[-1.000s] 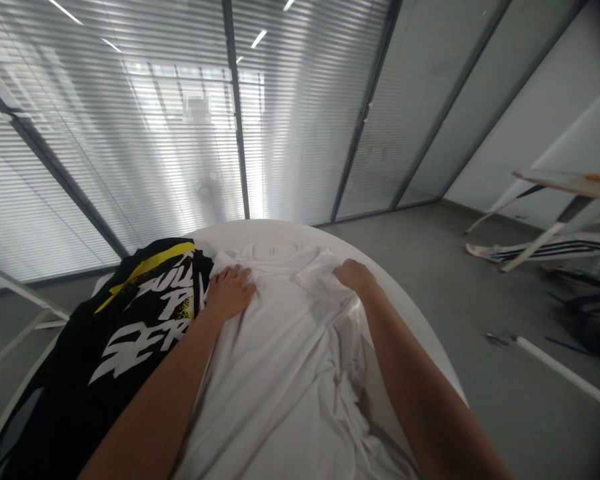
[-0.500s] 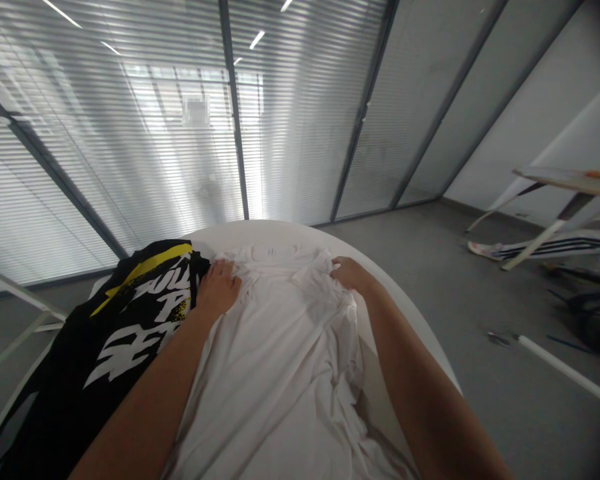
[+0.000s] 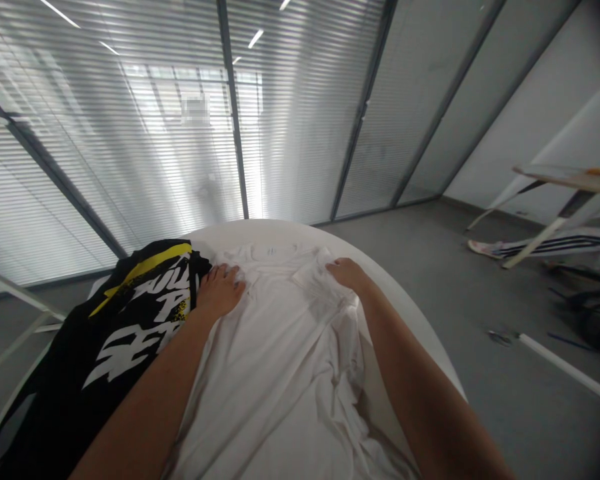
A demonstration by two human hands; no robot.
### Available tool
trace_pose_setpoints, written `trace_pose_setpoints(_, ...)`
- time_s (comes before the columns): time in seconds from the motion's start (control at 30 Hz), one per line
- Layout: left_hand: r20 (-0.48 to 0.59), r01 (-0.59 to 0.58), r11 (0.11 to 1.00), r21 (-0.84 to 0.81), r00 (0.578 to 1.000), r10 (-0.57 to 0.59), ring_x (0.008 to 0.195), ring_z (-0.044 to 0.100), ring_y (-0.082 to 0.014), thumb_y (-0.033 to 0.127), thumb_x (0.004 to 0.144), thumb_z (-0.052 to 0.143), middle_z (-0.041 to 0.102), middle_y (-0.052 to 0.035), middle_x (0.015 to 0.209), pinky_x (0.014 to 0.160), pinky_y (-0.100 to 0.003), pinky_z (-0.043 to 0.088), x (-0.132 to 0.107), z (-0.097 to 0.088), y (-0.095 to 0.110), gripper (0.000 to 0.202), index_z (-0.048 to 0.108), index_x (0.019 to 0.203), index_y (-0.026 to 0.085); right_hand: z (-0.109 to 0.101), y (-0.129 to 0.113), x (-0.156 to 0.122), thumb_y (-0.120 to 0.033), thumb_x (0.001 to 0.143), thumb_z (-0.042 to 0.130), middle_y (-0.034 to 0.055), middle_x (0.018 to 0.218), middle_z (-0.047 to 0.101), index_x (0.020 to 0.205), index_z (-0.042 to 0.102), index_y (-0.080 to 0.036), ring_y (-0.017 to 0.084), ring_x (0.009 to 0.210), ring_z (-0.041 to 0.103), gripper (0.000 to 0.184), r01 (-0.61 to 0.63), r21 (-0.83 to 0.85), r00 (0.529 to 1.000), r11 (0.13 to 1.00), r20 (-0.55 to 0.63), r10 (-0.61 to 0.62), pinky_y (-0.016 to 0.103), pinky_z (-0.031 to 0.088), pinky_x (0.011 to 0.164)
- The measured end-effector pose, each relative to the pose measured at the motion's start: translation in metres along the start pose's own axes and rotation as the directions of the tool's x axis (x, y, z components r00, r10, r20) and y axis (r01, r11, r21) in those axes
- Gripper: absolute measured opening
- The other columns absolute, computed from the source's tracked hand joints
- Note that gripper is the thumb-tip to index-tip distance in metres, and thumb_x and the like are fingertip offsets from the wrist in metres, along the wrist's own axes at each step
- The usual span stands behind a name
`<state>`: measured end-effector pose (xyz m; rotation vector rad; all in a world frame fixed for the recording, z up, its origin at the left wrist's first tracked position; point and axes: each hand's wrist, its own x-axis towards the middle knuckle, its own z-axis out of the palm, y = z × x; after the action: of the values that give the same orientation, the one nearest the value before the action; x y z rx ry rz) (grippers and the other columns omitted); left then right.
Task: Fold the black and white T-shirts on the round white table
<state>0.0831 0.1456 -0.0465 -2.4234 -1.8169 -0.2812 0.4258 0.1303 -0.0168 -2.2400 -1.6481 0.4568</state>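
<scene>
Spread flat, the left hand (image 3: 222, 292) rests on the white T-shirt (image 3: 270, 353) while the right hand (image 3: 348, 275), closure unclear, edges inward, likely slackening the stretch.

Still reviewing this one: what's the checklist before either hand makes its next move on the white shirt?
1. Left hand resting on the white shirt, upper left: ok.
2. Right hand at its upper right edge: ok.
3. Right hand's grip closed on cloth: cannot tell.
4. White shirt smooth: not ok, creased down the right side.
5. Shirt's lower end straight: cannot tell, cut off by the frame.
6. Black garment beside the shirt, not covering its front: ok.
</scene>
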Motion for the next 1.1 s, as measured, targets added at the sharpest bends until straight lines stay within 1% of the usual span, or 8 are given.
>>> trace_pose_setpoints(0.2, 0.008, 0.004, 0.999, -0.037, 1.0, -0.004, 0.132, 0.037, -0.032, 0.043, 0.092, 0.035, 0.045, -0.015, 0.144, 0.105, -0.05, 0.032, -0.001, -0.002, 0.001, 0.051, 0.049, 0.136, 0.02, -0.001, -0.002, -0.001, -0.025, 0.087, 0.049, 0.011, 0.125, 0.065, 0.123, 0.065, -0.014, 0.02, 0.114, 0.06, 0.041, 0.065, 0.06, 0.997, 0.996, -0.049, -0.062, 0.024, 0.043, 0.092)
trace_pose_setpoints(0.3, 0.004, 0.014, 0.999, -0.041, 1.0, -0.014, 0.133, 0.037, -0.0317, 0.043, 0.093, 0.035, 0.044, -0.0144, 0.144, 0.106, -0.049, 0.03, -0.002, -0.001, 0.001, 0.051, 0.048, 0.137, 0.02, -0.004, -0.003, -0.004, -0.023, 0.084, 0.051, 0.0089, 0.11, 0.071, 0.13, 0.059, -0.015, 0.017, 0.089, 0.067, 0.048, 0.053, 0.2, 0.999, 0.978, -0.019, -0.05, 0.022, 0.048, 0.074)
trace_pose_setpoints(0.37, 0.008, 0.018, 0.999, -0.037, 1.0, -0.017, 0.133, 0.037, -0.0315, 0.042, 0.093, 0.036, 0.044, -0.0141, 0.144, 0.106, -0.048, 0.03, -0.002, -0.001, 0.002, 0.051, 0.048, 0.137, 0.02, -0.007, -0.003, -0.006, -0.021, 0.082, 0.052, 0.0066, 0.096, 0.074, 0.14, 0.049, -0.016, 0.014, 0.07, 0.064, 0.058, 0.042, 0.288, 0.998, 0.957, 0.024, -0.051, 0.021, 0.046, 0.062)
trace_pose_setpoints(0.47, 0.014, 0.026, 0.999, -0.031, 1.0, -0.025, 0.133, 0.038, -0.0307, 0.043, 0.092, 0.036, 0.045, -0.0126, 0.144, 0.106, -0.048, 0.031, -0.001, -0.002, 0.003, 0.051, 0.048, 0.137, 0.023, -0.009, -0.005, -0.01, -0.015, 0.079, 0.053, 0.0049, 0.096, 0.074, 0.147, 0.04, -0.02, 0.011, 0.062, 0.06, 0.069, 0.054, 0.344, 0.996, 0.937, 0.052, -0.077, 0.019, 0.043, 0.057)
trace_pose_setpoints(0.63, 0.025, 0.015, 0.997, -0.082, 1.0, -0.013, 0.132, 0.04, -0.0291, 0.041, 0.091, 0.038, 0.048, -0.013, 0.142, 0.106, -0.048, 0.032, 0.002, -0.003, 0.002, 0.049, 0.053, 0.134, 0.023, -0.007, -0.008, -0.01, -0.007, 0.074, 0.047, 0.0089, 0.119, 0.068, 0.132, 0.058, -0.014, 0.015, 0.085, 0.066, 0.059, -0.001, 0.422, 0.994, 0.907, 0.1, -0.045, 0.021, 0.049, 0.07)
trace_pose_setpoints(0.83, 0.025, 0.028, 0.986, -0.165, 0.999, -0.024, 0.132, 0.041, -0.0313, 0.041, 0.09, 0.041, 0.048, -0.0141, 0.143, 0.107, -0.051, 0.031, 0.003, -0.003, 0.001, 0.047, 0.057, 0.13, 0.023, -0.009, -0.008, -0.006, -0.006, 0.074, 0.048, 0.0113, 0.133, 0.059, 0.136, 0.054, -0.011, 0.022, 0.111, 0.062, 0.062, 0.016, 0.421, 0.996, 0.907, -0.088, 0.024, 0.031, 0.047, 0.093)
trace_pose_setpoints(0.97, -0.002, 0.049, 0.972, -0.229, 0.999, -0.051, 0.131, 0.042, -0.0315, 0.038, 0.088, 0.044, 0.051, -0.0119, 0.141, 0.107, -0.052, 0.032, 0.005, -0.003, -0.001, 0.044, 0.061, 0.126, 0.025, -0.015, -0.017, -0.011, -0.009, 0.076, 0.049, 0.0087, 0.136, 0.057, 0.138, 0.051, -0.013, 0.022, 0.124, 0.054, 0.063, 0.168, 0.398, 0.974, 0.902, -0.206, -0.091, 0.034, 0.038, 0.106)
trace_pose_setpoints(1.1, -0.084, 0.058, 0.922, -0.382, 0.992, -0.097, 0.121, 0.052, -0.0267, 0.033, 0.088, 0.043, 0.061, -0.0097, 0.129, 0.105, -0.045, 0.037, 0.01, -0.009, -0.002, 0.039, 0.065, 0.118, 0.022, -0.016, -0.035, -0.019, -0.011, 0.079, 0.045, 0.0038, 0.144, 0.049, 0.141, 0.049, -0.016, 0.02, 0.132, 0.046, 0.061, 0.351, 0.348, 0.934, 0.869, -0.202, -0.296, 0.036, 0.031, 0.113)
